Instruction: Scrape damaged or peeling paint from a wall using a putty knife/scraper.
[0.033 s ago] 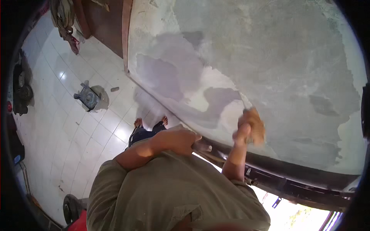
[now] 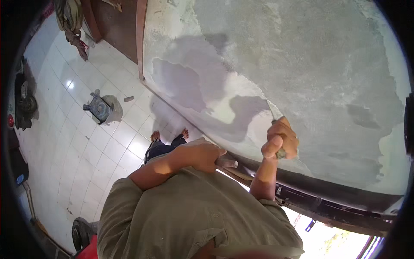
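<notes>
scraper [image 2: 281, 153] lies gripped in the right hand [image 2: 280, 139].

No legible text, numbers or signs.

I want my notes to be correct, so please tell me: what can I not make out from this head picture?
All in the head view:
1. The tool's grip: mostly covered by the right hand.
2. The rest of the brown stick: hidden in the left hand; only one end shows.
3. The dark wheeled object at left: cut off by the black lens edge.
4. The small block: too small to tell its material.
</notes>
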Demonstrator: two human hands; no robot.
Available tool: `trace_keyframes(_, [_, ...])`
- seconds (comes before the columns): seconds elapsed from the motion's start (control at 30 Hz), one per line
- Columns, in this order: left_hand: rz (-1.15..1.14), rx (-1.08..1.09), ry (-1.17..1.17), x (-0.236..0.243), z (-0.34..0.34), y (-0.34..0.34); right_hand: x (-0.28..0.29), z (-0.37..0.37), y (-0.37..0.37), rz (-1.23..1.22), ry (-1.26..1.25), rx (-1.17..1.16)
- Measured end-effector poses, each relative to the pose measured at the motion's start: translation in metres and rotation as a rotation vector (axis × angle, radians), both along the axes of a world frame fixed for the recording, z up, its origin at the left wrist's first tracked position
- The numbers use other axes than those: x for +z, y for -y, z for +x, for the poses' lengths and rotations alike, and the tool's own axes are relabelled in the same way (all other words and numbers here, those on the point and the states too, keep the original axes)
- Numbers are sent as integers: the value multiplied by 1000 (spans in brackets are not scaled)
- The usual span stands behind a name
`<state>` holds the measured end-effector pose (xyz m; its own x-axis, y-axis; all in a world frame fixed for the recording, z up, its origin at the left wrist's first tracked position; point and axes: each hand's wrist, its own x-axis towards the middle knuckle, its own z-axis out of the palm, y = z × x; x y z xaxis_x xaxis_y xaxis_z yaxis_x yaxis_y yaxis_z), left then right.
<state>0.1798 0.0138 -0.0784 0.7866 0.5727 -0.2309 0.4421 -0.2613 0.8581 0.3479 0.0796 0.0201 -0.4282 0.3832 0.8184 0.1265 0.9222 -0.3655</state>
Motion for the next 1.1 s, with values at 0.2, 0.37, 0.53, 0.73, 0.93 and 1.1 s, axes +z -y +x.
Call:
trace_keyframes(0.2, [-28, 39, 55, -11, 3, 9, 1, 18, 12, -58, 111, -407])
trace_keyframes(0.37, [44, 124, 94, -26, 4, 0, -16, 10, 5, -36, -17, -35])
trace_keyframes(0.53, [26, 32, 41, -26, -2, -2, 0, 5, -9, 45, -22, -112])
trace_keyframes(0.73, [-30, 45, 54, -7, -3, -8, -1, 15, 8, -12, 46, -156])
trace_keyframes(0.93, [63, 66, 74, -24, 4, -11, 9, 18, 5, 59, 35, -233])
trace_keyframes(1.1, [-14, 6, 44, -12, 2, -7, 23, 19, 18, -43, 11, -8])
